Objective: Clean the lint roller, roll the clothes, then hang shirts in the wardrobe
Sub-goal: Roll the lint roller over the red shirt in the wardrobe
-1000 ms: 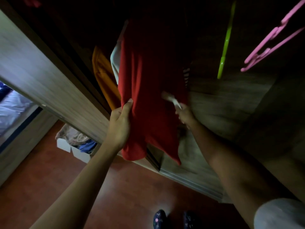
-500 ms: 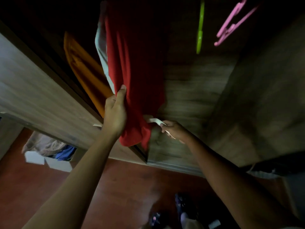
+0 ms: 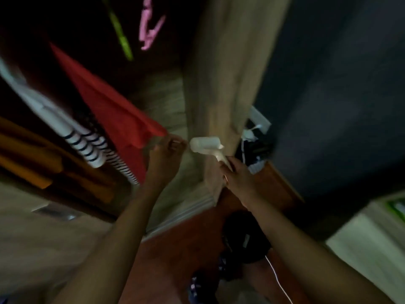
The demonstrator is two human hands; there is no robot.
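Note:
A red shirt (image 3: 114, 110) hangs in the dark wardrobe, its lower corner pulled out to the right. My left hand (image 3: 164, 159) is at that corner with curled fingers and seems to pinch the hem; blur hides the exact contact. My right hand (image 3: 238, 176) grips the handle of a white lint roller (image 3: 206, 145), whose head sits just right of my left fingers, apart from the shirt. A striped shirt (image 3: 96, 145) and an orange garment (image 3: 32, 163) hang left of the red one.
A green hanger (image 3: 121, 38) and a pink hanger (image 3: 150, 29) hang bare at the top. The wardrobe's wooden side panel (image 3: 221, 84) stands right behind the roller. A wall socket with white cable (image 3: 252, 132), a dark bag (image 3: 245, 238) and red-brown floor (image 3: 175, 249) lie below.
The view has swung right. My left hand slid down the red shirt to its corner and pulled it out rightward. My right hand lifted the roller off the shirt, next to the left fingers.

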